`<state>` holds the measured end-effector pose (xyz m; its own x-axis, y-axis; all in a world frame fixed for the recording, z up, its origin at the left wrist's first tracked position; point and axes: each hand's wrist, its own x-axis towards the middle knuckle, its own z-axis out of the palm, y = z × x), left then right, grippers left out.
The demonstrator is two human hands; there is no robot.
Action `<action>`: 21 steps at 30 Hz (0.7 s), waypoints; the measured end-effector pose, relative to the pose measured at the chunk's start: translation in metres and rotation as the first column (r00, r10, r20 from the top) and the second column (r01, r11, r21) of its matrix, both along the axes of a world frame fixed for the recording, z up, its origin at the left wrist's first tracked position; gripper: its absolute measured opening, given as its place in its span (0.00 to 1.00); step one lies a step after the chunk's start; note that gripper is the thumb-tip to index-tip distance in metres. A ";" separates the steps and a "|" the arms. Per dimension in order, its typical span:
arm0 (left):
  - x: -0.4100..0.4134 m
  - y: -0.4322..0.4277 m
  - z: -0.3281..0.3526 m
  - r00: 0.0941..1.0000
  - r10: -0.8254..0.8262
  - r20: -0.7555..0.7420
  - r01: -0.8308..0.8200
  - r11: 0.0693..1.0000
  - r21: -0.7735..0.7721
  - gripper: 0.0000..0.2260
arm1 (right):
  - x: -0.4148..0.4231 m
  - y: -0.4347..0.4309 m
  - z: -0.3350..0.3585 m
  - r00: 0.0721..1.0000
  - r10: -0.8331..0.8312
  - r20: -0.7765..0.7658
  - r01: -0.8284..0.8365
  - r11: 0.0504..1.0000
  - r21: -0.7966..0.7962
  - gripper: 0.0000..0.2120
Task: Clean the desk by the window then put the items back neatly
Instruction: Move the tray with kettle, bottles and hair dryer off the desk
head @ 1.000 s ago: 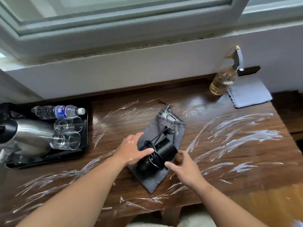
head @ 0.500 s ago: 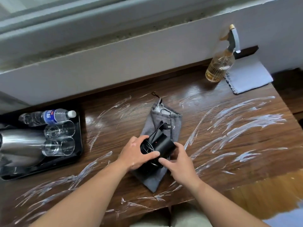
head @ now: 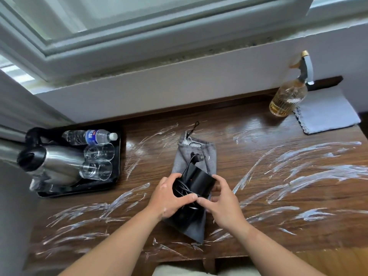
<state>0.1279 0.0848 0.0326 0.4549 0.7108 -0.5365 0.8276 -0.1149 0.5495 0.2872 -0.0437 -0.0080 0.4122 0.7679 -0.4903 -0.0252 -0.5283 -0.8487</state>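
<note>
A black device with a coiled cord (head: 197,184) lies on a grey drawstring pouch (head: 196,156) in the middle of the wooden desk (head: 278,196), which is streaked with white smears. My left hand (head: 169,196) grips the device's left side, fingers curled over the cord. My right hand (head: 221,198) holds its right side, thumb meeting the left thumb in front. A spray bottle of amber liquid (head: 288,96) and a pale blue cloth (head: 326,114) sit at the far right corner.
A black tray (head: 117,156) at the left holds a steel kettle (head: 53,166), two glasses (head: 98,162) and a lying water bottle (head: 89,137). The white window sill and wall (head: 179,86) run behind the desk. The desk's front edge is near my arms.
Both hands have closed in on the black device from either side and now hold it on the pouch. The camera tilted up and down in between.
</note>
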 end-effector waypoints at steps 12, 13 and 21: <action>-0.089 0.064 0.068 0.987 0.141 0.081 -0.156 0.963 0.221 0.43 | -0.069 0.098 0.065 0.985 0.131 0.112 -0.152 0.965 0.215 0.38; -0.101 0.074 0.073 0.984 0.150 0.095 -0.169 0.957 0.237 0.43 | -0.080 0.110 0.071 0.984 0.139 0.112 -0.161 0.961 0.224 0.38; -0.190 0.147 0.087 0.958 0.224 0.176 -0.269 0.918 0.292 0.40 | -0.162 0.201 0.096 0.967 0.198 0.158 -0.232 0.942 0.241 0.41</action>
<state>-0.0622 0.2322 0.1194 0.2967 0.9301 -0.2166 0.7712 -0.0996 0.6288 0.1256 0.1573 0.0882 0.2702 0.9375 -0.2192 0.1839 -0.2737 -0.9441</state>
